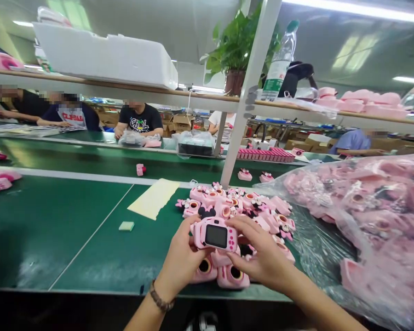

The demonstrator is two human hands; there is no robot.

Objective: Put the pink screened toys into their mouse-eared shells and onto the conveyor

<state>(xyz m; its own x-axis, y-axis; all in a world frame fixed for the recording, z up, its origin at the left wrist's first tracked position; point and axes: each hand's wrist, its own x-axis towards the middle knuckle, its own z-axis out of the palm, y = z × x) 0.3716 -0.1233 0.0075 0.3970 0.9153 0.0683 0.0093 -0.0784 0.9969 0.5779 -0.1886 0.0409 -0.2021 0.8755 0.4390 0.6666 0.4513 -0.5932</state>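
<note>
Both my left hand [179, 259] and my right hand [260, 253] grip a pink toy camera [215, 234] by its sides, with its dark screen and pink buttons facing up. Right beneath them lies a heap of similar pink cameras [234, 204] with black-and-pink cartoon ears and round lenses. Some of these are partly hidden by my hands. A beaded bracelet [161, 298] circles my left wrist. To the right of my right hand sits a clear plastic bag [362, 216] full of pink camera parts.
A pale yellow sheet [154, 198] and a small green block [126, 226] lie on the green bench [89, 234]. A white shelf post [244, 101] rises behind the heap. Overhead, a shelf holds a foam box and water bottle. Co-workers sit beyond a green conveyor belt [89, 158].
</note>
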